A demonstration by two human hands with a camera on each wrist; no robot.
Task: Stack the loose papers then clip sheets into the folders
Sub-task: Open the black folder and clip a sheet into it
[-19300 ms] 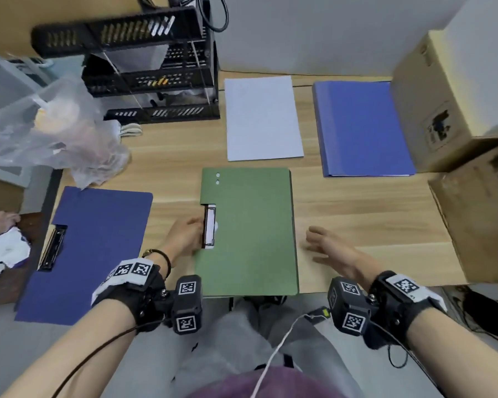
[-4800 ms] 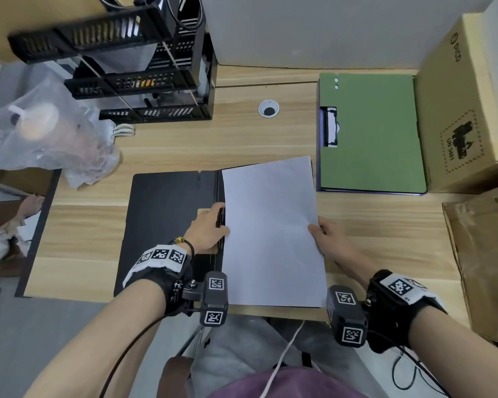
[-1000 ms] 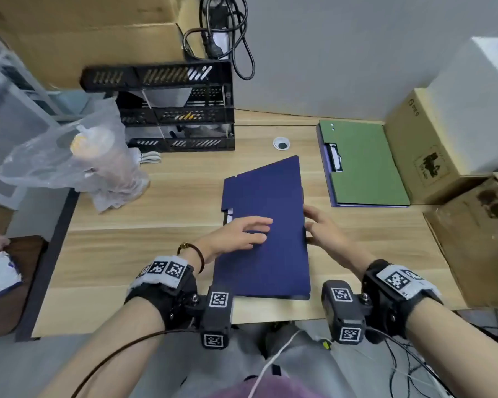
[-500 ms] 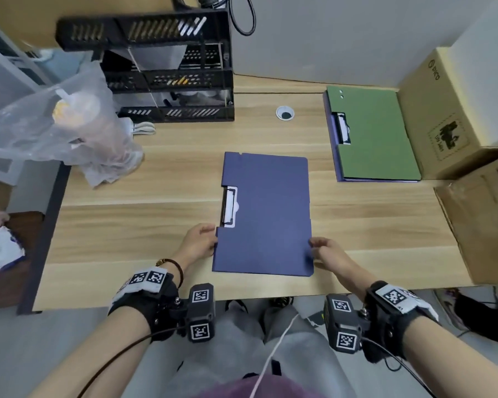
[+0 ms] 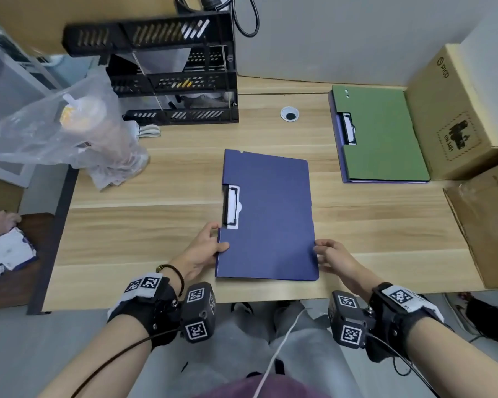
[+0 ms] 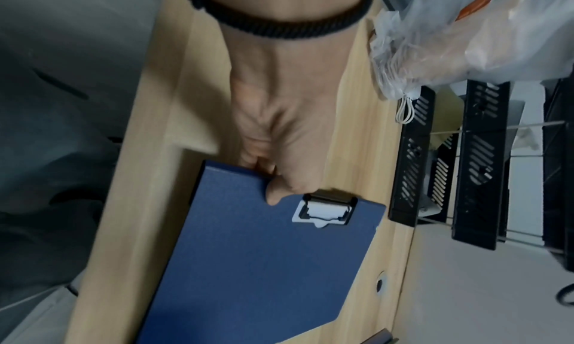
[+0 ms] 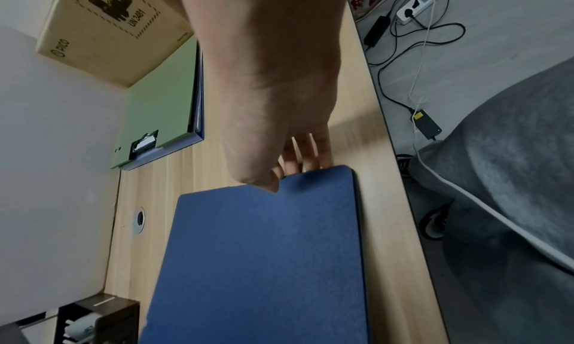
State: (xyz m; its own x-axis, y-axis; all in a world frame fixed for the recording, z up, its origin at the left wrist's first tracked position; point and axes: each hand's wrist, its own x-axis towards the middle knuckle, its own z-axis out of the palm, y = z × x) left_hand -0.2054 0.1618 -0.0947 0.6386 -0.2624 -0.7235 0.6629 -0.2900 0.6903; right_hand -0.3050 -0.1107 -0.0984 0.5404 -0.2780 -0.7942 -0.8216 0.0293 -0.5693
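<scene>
A closed dark blue folder (image 5: 268,216) lies in the middle of the wooden desk (image 5: 144,231), its clip (image 5: 231,206) on the left edge. My left hand (image 5: 217,239) pinches that edge just below the clip, thumb (image 6: 273,194) on the cover (image 6: 264,263). My right hand (image 5: 318,251) pinches the right edge near the bottom corner, thumb (image 7: 267,182) on top and fingers (image 7: 307,157) under the folder (image 7: 264,263). A green folder (image 5: 383,136) lies on a blue one at the back right. No loose sheets show.
A black tiered tray rack (image 5: 170,81) stands at the back left, with a plastic bag holding a cup (image 5: 69,130) beside it. Cardboard boxes (image 5: 457,110) line the right side. A cable hole (image 5: 289,114) sits behind the folder. Another person's hand (image 5: 0,222) is far left.
A second ago my left hand lay flat on the blue cover. Both hands have slid to the folder's side edges near me and now pinch them. The folder has barely shifted.
</scene>
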